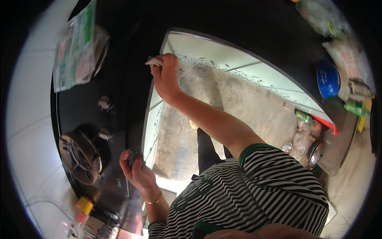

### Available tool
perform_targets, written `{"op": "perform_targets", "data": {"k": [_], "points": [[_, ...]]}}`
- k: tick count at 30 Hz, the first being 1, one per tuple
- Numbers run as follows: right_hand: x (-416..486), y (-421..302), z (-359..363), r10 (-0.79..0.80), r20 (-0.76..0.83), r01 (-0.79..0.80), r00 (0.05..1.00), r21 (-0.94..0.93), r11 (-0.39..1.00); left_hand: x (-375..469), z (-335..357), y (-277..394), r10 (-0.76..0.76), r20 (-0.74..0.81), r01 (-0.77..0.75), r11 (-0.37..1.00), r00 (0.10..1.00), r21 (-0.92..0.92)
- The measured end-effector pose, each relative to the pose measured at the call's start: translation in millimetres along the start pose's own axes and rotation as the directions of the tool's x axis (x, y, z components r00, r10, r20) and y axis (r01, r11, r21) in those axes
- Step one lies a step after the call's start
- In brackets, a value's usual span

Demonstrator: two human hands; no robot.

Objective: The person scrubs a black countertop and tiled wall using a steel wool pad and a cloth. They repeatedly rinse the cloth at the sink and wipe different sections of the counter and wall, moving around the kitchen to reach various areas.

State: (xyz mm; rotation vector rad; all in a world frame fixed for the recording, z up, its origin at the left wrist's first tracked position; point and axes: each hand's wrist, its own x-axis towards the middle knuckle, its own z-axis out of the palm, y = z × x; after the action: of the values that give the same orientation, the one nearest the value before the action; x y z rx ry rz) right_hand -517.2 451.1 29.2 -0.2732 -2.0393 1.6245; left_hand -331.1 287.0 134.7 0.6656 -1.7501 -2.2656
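My left hand [138, 174] grips a dark steel wool scrubber [135, 156] beside the front edge of the black countertop [131, 89]. A gold-coloured bangle circles that wrist. Farther along the same counter, my right hand [167, 74] pinches a crumpled whitish cloth or tissue [154, 61] near the inner corner. Whether the cloth touches the surface, I cannot tell. To the left is a gas stove with a round burner [80, 158] and two knobs, one of them a pale knob [105, 103]. A printed green and white sheet [74, 50] partly hides another round part behind it.
The black counter turns a corner to the right. There stand a blue bowl [328, 80], plastic bags [349, 59] and a green bottle [355, 107]. Bagged items [301, 140] lie low at the right. Boxes, including a yellow box [84, 205], sit at lower left.
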Motion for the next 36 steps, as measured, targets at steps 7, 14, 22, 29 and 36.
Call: {"op": "perform_targets", "data": {"k": [7,14,22,29,36], "points": [[-129.0,-34.3,-3.9,0.000,0.310,-0.011,0.951,0.032,0.999,-28.5,-32.5,1.7,-0.046,-0.107,0.030,0.990,0.993,-0.140],[-201.3,-59.7,-19.6,0.135,0.822,-0.354,0.553,0.085,0.932,-56.3,-26.5,18.7,-0.041,-0.193,0.017,0.992,0.980,-0.123],[-49.0,-5.1,-41.3,0.443,0.445,-0.623,0.778,0.463,0.630,-100.4,-45.4,21.4,0.022,-0.253,-0.078,0.974,0.967,-0.213],[-92.0,-15.9,-0.7,0.466,0.474,-0.640,0.747,0.324,0.697,-166.5,-62.5,12.7,-0.084,-0.523,-0.081,0.955,0.848,-0.285],[-268.3,-66.1,20.4,0.427,0.861,-0.670,0.275,-0.147,0.727,-239.9,-77.9,1.1,-0.067,-0.693,-0.197,0.935,0.718,-0.295]]}}
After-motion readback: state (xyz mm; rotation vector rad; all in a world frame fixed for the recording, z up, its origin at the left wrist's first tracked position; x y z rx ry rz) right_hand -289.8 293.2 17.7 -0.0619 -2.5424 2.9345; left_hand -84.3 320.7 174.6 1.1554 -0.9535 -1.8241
